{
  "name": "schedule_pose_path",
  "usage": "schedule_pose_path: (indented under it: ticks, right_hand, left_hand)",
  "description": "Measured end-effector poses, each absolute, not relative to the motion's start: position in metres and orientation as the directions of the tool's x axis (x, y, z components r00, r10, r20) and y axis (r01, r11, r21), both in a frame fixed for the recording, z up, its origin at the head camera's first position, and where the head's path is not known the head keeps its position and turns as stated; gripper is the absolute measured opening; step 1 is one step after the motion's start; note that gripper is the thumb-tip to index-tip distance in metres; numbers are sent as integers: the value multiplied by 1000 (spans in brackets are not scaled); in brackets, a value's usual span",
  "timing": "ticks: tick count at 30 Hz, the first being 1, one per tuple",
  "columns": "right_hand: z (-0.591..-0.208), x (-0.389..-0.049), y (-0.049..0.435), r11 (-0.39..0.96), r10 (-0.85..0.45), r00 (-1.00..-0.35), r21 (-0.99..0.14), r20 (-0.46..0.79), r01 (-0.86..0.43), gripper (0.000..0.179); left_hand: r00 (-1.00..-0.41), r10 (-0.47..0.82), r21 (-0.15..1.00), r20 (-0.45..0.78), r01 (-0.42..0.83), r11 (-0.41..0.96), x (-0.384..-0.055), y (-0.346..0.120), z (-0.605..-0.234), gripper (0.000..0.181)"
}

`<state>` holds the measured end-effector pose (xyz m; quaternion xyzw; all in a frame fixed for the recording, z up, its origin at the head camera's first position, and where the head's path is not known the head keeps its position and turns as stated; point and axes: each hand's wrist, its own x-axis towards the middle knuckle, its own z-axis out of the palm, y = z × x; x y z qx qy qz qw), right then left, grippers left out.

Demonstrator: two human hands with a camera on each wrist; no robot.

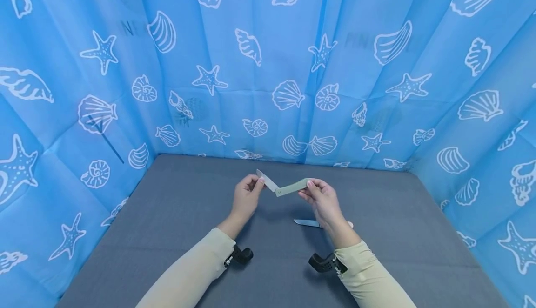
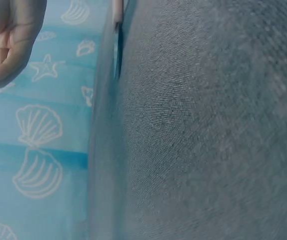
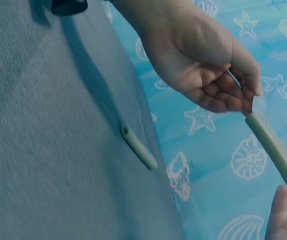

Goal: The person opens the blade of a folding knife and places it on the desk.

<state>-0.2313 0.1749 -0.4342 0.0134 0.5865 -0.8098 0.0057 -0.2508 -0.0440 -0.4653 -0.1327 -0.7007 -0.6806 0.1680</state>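
Both hands hold up a folding knife, its blade (image 1: pixel 268 181) and pale green handle (image 1: pixel 291 188) meeting at an angle at the pivot. The left hand (image 1: pixel 246 198) pinches the blade near its outer end between thumb and fingers. At the far end of the handle, the right hand (image 1: pixel 324 201) grips it with thumb and fingertips. In the right wrist view, the left hand (image 3: pixel 198 60) is at the blade, and the right thumb (image 3: pixel 282 207) presses along the handle (image 3: pixel 278 150). Most of the folding knife is out of the left wrist view.
A second knife with a bare blade (image 1: pixel 307 223) and pink handle (image 1: pixel 351 224) lies below the right hand, partly hidden by the wrist. On the grey tabletop (image 3: pixel 48 150) lies a pale green, tube-like piece (image 3: pixel 139 147). A blue shell-patterned curtain (image 1: pixel 268 66) surrounds the table.
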Motion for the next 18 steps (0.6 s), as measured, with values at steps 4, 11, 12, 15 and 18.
schedule_pose_path:
  ticks: [4,11,12,15,18]
  right_hand:
    - [-434,-237,181,-282,0,-1000,-959,9,-9,24]
    - [-428,-245,196,-91,-131,-988,-993,83,-71,33]
    - [-426,-246,198,-64,-155,-984,-995,84,-75,33]
    - [-424,-248,204,4,-238,-968,-997,75,-79,29]
    - [-420,-251,210,60,-332,-943,-996,38,-62,24]
  left_hand:
    - [-947,31,947,319,318,-42,-250,-49,-461,15]
    - [-980,200,999,24,19,-27,-250,-69,-445,13]
    - [-973,230,1000,-10,-12,-4,-252,-71,-443,15]
    - [-937,336,995,-93,-80,53,-254,-79,-440,15]
    - [-883,450,989,-131,-87,118,-256,-85,-435,13]
